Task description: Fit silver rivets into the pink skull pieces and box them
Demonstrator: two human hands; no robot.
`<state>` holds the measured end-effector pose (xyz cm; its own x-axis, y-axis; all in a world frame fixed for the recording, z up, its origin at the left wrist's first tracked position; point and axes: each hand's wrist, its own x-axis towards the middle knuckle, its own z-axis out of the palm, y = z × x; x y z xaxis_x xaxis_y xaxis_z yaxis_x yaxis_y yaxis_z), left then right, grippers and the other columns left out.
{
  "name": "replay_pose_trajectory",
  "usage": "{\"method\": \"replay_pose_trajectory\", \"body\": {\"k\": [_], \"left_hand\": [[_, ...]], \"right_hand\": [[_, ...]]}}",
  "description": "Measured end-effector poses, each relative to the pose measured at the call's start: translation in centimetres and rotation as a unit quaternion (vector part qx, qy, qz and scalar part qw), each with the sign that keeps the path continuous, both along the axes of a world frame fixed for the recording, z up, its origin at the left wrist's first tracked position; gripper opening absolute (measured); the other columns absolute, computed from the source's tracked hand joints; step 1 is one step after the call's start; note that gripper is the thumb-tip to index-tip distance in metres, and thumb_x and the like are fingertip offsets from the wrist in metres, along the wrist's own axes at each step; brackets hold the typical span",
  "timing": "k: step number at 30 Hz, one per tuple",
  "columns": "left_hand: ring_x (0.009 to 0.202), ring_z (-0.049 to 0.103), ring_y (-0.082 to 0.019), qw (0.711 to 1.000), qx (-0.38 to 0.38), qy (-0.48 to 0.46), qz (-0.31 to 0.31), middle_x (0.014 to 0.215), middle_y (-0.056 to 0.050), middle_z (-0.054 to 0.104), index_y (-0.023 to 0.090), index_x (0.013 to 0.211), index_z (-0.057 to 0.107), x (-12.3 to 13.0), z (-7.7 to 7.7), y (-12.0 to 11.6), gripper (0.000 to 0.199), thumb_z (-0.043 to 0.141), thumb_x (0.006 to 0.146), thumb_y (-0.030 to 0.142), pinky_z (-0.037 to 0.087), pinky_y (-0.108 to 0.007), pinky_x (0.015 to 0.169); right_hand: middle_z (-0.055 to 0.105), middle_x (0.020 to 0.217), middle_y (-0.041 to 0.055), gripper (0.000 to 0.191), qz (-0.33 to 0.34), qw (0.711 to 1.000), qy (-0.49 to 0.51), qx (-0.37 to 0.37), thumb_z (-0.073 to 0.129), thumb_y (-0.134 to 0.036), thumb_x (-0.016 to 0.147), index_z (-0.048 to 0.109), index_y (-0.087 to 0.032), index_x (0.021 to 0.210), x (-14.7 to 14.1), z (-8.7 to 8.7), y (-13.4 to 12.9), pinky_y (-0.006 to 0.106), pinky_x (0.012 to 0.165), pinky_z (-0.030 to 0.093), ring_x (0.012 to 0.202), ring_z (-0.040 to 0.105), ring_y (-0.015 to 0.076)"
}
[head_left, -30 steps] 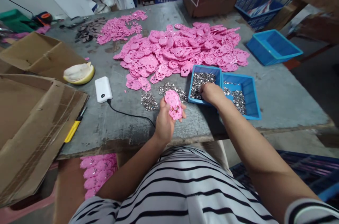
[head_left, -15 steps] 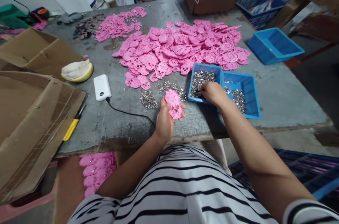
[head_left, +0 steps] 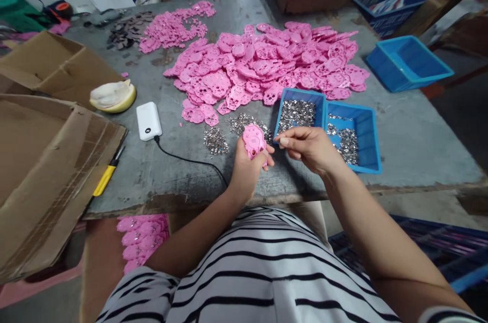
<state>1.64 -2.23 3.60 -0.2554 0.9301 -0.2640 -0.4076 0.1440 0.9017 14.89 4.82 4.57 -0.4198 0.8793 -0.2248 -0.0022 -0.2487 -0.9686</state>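
My left hand grips a pink plastic plate with holes in it, the thumb lying across its lower part. To the right of it, my right hand has thumb and forefinger pinched together; whatever is between them is too small to make out. Behind that hand stands a blue bin of small shiny metal parts, and a second blue bin with similar parts adjoins it. Two small heaps of metal bits, a nearer heap and a farther heap, lie on the table by my left hand.
A wide pile of pink plates covers the table's middle. At left are a white power bank with a black cable, a fruit rind, a yellow-handled cutter and cardboard boxes. Another blue bin stands at right.
My right hand has come out of the metal-parts bin and moved toward the pink plate, fingers pinched. My left thumb has shifted across the plate. The whole view has shifted slightly.
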Motion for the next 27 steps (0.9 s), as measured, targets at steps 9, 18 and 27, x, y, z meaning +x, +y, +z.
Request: {"method": "replay_pose_trajectory", "body": {"k": [9,18,27], "left_hand": [[0.056,0.055,-0.008,0.998,0.046,0.009,0.030,0.074,0.003,0.059,0.020,0.089,0.045,0.0,-0.7,-0.4,0.027,0.066,0.075,0.029,0.040,-0.021,0.053],[0.073,0.062,-0.016,0.994,0.058,-0.037,0.080,0.084,-0.005,0.065,0.020,0.092,0.054,-0.6,-0.7,-0.7,0.031,0.046,0.089,0.050,0.046,-0.027,0.064],[0.112,0.057,-0.020,0.985,0.088,-0.148,0.014,0.108,-0.006,0.066,0.023,0.118,0.053,-1.0,-0.3,-1.6,0.039,0.058,0.080,0.030,0.046,-0.031,0.092]], "right_hand": [[0.060,0.056,-0.0012,0.035,0.015,1.000,-0.012,0.008,0.082,-0.042,0.057,0.066,-0.015,0.071,-1.1,0.2,-2.0,0.021,0.038,0.032,0.042,0.043,0.0066],[0.050,0.047,-0.0046,0.035,0.042,0.995,-0.065,0.056,0.070,-0.049,0.071,0.057,-0.017,0.069,-2.1,0.5,-2.6,0.020,0.039,0.029,0.040,0.041,0.0070],[0.055,0.061,-0.0020,0.028,0.046,0.981,-0.105,0.158,0.064,-0.044,0.077,0.057,-0.018,0.069,-2.6,0.9,-2.7,0.024,0.054,0.038,0.054,0.047,0.0106]]}}
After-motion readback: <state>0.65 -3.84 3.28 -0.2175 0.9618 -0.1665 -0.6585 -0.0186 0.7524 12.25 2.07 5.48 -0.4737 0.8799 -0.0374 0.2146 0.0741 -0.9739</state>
